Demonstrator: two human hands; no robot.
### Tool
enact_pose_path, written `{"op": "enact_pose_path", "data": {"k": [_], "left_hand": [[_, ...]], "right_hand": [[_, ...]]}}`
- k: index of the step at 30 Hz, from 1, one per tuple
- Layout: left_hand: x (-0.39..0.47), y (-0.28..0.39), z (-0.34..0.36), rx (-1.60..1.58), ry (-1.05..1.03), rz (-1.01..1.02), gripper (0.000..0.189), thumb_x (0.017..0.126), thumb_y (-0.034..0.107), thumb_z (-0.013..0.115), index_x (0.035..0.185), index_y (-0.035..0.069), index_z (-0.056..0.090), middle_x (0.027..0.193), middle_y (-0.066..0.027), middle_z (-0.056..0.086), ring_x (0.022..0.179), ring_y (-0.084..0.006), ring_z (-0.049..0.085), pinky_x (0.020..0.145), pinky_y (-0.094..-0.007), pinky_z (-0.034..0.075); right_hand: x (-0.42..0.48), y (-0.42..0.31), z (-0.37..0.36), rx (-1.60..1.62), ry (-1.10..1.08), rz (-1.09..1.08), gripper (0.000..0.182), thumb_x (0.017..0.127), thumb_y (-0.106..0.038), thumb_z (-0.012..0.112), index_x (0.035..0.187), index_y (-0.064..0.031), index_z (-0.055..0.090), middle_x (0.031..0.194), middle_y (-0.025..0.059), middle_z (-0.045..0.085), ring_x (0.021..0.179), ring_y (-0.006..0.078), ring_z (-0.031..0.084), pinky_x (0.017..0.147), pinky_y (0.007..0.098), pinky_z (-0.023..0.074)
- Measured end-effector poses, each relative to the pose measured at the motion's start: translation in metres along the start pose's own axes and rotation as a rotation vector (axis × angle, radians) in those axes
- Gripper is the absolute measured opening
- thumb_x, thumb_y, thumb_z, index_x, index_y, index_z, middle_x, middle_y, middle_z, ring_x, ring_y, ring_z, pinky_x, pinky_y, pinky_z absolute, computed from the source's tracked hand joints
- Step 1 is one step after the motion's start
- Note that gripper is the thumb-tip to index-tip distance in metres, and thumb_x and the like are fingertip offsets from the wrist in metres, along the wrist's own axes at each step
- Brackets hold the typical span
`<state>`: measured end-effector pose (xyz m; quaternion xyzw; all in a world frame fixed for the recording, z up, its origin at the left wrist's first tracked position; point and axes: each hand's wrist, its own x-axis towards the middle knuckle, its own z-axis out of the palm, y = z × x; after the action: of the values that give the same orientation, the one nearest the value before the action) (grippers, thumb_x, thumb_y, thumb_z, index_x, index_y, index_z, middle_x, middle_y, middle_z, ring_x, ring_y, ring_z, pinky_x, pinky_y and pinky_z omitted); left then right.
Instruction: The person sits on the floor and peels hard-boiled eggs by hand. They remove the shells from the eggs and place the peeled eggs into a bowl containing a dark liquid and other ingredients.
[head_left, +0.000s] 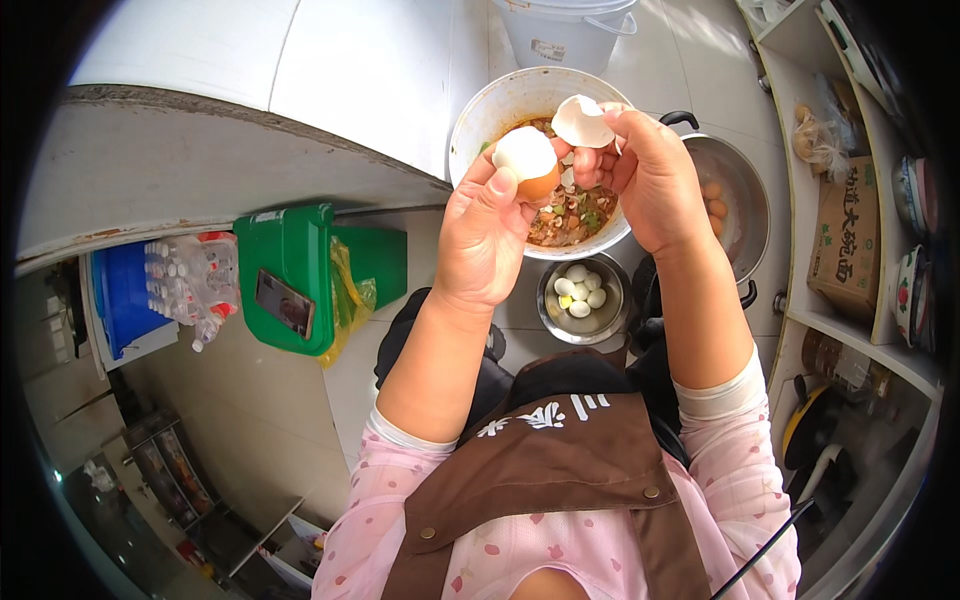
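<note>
Between the fingers of my left hand (487, 232) is a half-peeled boiled egg (525, 154), white on top with brown shell around its lower part. My right hand (649, 169) pinches a large piece of eggshell (582, 121), its pale inside showing, just apart from the egg. Both hands are above a white bucket (469, 127) holding reddish food scraps (574, 217) and shell bits. Below it, a steel bowl (551, 322) contains several peeled eggs (579, 291), one showing yellow. At the right, partly behind my right forearm, a steel pot (754, 225) holds brown eggs (716, 208) in water.
A green bin (300, 232) with a phone (285, 304) on its lid stands at the left, beside bagged plastic bottles (199, 274). A lidded white pail (559, 37) is beyond the bucket. Shelves (840, 324) with a cardboard box (847, 240) line the right side.
</note>
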<state>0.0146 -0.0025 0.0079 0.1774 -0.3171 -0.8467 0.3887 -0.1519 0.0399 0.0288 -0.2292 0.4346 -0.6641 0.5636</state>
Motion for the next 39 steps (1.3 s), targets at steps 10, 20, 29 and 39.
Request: {"op": "enact_pose_path", "data": {"k": [10,20,29,39], "left_hand": [[0.002,-0.001,-0.006,-0.148,0.246,-0.008,0.035,0.093,0.019,0.058,0.122,0.0,0.05,0.118,-0.0151,0.058,0.112,-0.0266,0.057,0.096,-0.0363,0.048],[0.001,-0.002,0.0,-0.049,0.229,-0.065,0.035,0.092,0.02,0.063,0.119,0.002,0.05,0.112,-0.0122,0.06,0.102,-0.0221,0.062,0.09,-0.0334,0.052],[-0.002,0.001,0.005,0.181,0.259,0.014,0.035,0.09,0.013,0.065,0.119,0.003,0.05,0.109,-0.0083,0.06,0.097,-0.0169,0.062,0.085,-0.0323,0.056],[-0.004,-0.003,0.006,0.235,0.255,0.053,0.034,0.092,0.015,0.063,0.122,0.003,0.051,0.109,-0.0087,0.062,0.095,-0.0165,0.064,0.083,-0.033,0.056]], "right_hand": [[-0.002,0.014,0.0,-1.416,0.184,-0.347,0.036,0.086,-0.031,0.064,0.114,-0.0082,0.062,0.069,0.0114,0.064,0.065,0.0292,0.063,0.062,0.0389,0.05],[-0.003,0.027,0.014,-1.212,-0.09,-0.78,0.038,0.07,-0.011,0.074,0.107,-0.0077,0.064,0.085,0.0067,0.059,0.077,0.0253,0.059,0.067,0.036,0.0489],[-0.001,0.026,0.012,-1.275,-0.084,-0.936,0.034,0.073,-0.011,0.07,0.106,-0.0046,0.064,0.074,0.0066,0.059,0.069,0.0247,0.06,0.062,0.035,0.0498],[0.001,0.028,0.013,-1.399,-0.059,-1.107,0.028,0.074,-0.006,0.068,0.101,-0.0032,0.065,0.072,0.0058,0.059,0.066,0.024,0.06,0.063,0.0342,0.051]]}}
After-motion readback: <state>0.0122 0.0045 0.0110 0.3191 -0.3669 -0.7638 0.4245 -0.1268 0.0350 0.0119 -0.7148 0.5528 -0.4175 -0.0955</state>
